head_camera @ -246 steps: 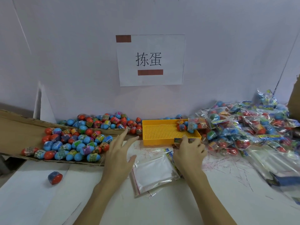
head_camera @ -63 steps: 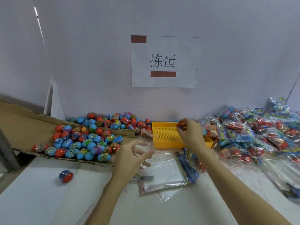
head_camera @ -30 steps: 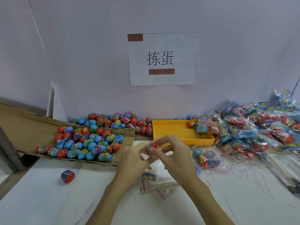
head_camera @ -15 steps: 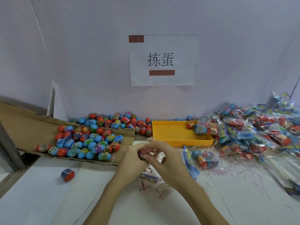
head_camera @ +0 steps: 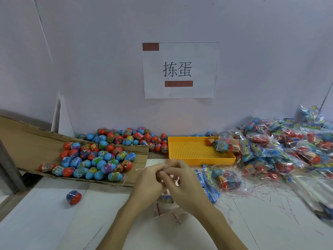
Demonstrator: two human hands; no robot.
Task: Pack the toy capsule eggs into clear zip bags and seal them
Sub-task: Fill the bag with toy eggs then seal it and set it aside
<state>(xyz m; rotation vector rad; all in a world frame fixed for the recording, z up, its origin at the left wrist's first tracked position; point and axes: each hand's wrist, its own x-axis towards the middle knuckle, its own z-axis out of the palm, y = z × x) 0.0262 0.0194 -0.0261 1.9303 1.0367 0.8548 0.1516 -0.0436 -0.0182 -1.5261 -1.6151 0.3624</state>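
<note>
Both hands [head_camera: 167, 179] pinching clear zip bag [head_camera: 166, 202] top.

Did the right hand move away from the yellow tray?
Yes. The right hand was reaching into the yellow tray about two seconds ago; now it is nearer the person, in front of the tray, meeting the left hand.

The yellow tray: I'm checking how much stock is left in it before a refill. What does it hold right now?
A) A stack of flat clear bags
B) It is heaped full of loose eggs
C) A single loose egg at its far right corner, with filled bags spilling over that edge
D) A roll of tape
C: the yellow tray shows mostly bare perforated floor, with one egg at the far right corner and filled bags overlapping that edge.
</note>
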